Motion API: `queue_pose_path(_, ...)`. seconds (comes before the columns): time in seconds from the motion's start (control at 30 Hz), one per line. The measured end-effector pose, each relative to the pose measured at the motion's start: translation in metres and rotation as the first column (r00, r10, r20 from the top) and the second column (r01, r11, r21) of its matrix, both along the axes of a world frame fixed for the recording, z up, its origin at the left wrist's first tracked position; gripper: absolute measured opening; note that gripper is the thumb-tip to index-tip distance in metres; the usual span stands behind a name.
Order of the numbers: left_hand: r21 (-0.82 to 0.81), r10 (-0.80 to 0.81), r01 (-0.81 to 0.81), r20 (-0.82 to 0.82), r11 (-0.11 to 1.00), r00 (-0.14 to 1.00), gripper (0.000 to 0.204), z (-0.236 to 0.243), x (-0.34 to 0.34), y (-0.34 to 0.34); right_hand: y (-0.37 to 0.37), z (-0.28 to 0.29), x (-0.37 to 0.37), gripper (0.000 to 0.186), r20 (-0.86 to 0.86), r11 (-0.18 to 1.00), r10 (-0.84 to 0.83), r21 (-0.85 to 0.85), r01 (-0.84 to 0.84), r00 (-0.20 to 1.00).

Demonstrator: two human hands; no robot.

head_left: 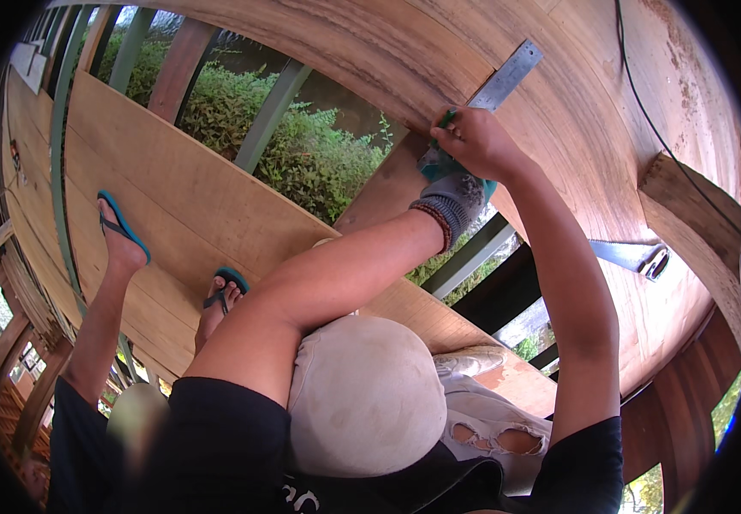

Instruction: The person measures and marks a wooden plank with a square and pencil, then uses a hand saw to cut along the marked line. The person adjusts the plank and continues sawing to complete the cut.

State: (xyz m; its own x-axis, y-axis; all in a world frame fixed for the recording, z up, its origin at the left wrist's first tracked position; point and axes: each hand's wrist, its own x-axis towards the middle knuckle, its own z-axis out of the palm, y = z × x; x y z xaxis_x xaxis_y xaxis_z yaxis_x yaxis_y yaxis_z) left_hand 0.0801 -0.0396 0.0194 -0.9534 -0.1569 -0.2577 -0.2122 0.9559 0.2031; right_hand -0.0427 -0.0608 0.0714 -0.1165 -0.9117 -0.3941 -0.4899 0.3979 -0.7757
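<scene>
- On the broad wooden board, upper right of centre, a grey metal strip lies flat; its far end is bare, its near end hidden at the hands.
- Right hand: bare, fingers curled tight in a pinch on a slim green tool. Tool tip not resolved. Judgement: such a narrow grip beside the strip favours fine control near a straight edge.
- Left hand: in a grey and teal glove, just below the right hand and partly covered by it. Cannot tell how far its fingers are open or whether they have hold of anything. Its place by the strip would suit steadying; inference only.
- Left arm: forearm slants from lower left up to the right, dark red band at the wrist.
- Right arm: rises from lower right, elbow bent outward, forearm leaning in leftward; probably so both hands can meet at one spot.
- Hand saw: lies right of the right forearm, held by neither hand; apparently parked clear of the strip.
- Black cable: runs down the upper right, well apart from both hands.
</scene>
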Motion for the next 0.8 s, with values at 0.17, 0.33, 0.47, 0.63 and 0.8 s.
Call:
queue_pose_path(0.17,0.094,-0.082,0.071,0.121,0.993,0.989,0.043,0.005,0.0,0.0,-0.002,-0.003,-0.003,0.021,-0.053,0.998,0.058,-0.003,-0.058,0.997)
queue_pose_path(0.33,-0.127,0.014,-0.008,0.043,0.992,0.999,0.049,0.013,-0.003,-0.001,-0.008,-0.001,-0.01,0.02,-0.075,0.998,0.063,0.029,-0.061,0.995)
queue_pose_path(0.47,-0.155,-0.128,0.116,-0.069,0.981,0.989,0.05,-0.007,0.002,-0.001,-0.008,-0.008,-0.003,0.023,-0.057,0.99,0.143,0.005,-0.143,0.988)
queue_pose_path(0.63,0.056,0.216,-0.214,-0.045,0.975,0.975,0.038,-0.01,0.003,0.01,-0.011,-0.003,-0.014,0.025,-0.097,1.0,0.017,0.003,-0.016,0.995)
queue_pose_path(0.8,-0.084,-0.054,0.068,0.161,0.994,0.986,0.04,-0.012,-0.001,0.007,-0.007,-0.017,-0.013,0.021,-0.099,0.993,0.098,-0.056,-0.104,0.99)
